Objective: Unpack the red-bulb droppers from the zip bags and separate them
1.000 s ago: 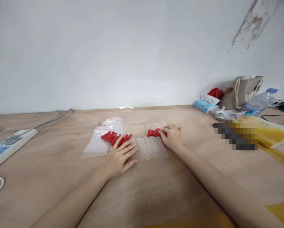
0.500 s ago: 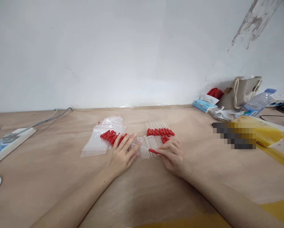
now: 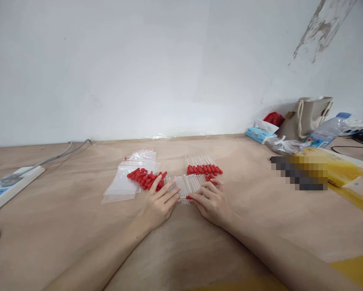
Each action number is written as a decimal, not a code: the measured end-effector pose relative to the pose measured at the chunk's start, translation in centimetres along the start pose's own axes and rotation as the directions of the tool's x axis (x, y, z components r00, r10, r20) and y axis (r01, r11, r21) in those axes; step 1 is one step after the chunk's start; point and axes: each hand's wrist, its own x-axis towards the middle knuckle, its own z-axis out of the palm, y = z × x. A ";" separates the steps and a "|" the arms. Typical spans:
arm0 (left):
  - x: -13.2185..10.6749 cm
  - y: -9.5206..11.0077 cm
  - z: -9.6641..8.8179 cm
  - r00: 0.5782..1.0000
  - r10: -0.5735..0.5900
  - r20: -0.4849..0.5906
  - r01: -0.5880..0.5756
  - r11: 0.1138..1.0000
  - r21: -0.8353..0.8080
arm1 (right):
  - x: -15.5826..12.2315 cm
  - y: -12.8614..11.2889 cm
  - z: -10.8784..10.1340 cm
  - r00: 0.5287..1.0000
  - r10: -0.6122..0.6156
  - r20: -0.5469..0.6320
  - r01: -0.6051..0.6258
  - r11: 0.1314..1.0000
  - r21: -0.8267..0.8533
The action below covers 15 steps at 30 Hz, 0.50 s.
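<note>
A row of clear plastic tubes (image 3: 189,184) lies on the wooden table in front of me. My left hand (image 3: 161,202) rests on the left end of that row, fingers stretched out and together. My right hand (image 3: 210,202) pinches a red-capped tube (image 3: 188,197) at the near edge of the row. Loose red caps (image 3: 145,178) lie in a heap just beyond my left hand. Behind the row sits a batch of capped tubes (image 3: 203,166) with red ends.
Clear zip bags (image 3: 127,180) are stacked left of the caps. A white power strip (image 3: 13,184) and its cable lie at far left. At the right stand a tissue pack (image 3: 260,133), a cloth bag (image 3: 313,115), a water bottle (image 3: 330,129) and a yellow package (image 3: 342,165).
My right hand came back from the capped batch with one red-capped tube and drew it toward my left hand. My left hand shifted slightly right along the row.
</note>
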 end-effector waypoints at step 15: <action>-1.3 -1.0 -0.8 0.998 -0.046 -0.033 0.043 0.997 -0.065 | -0.7 0.7 -0.9 0.996 0.094 -0.010 -0.093 0.994 0.050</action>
